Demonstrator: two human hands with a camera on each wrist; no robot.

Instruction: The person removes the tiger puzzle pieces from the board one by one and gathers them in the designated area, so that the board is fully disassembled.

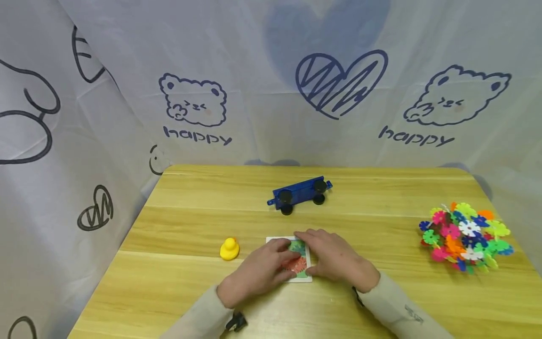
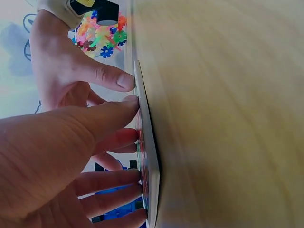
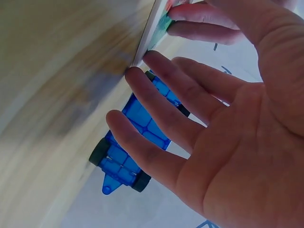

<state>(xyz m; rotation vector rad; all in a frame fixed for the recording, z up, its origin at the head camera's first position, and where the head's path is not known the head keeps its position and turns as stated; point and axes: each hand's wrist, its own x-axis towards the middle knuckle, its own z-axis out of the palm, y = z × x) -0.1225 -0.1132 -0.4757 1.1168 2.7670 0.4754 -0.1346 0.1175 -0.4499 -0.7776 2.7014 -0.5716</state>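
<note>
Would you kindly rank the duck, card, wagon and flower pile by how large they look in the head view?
1. Flower pile
2. Wagon and card: unsure which is larger, as the card is partly covered
3. Duck

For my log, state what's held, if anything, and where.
Nothing seems gripped: the left hand touches the card on its face, the right hand at its edge.
</note>
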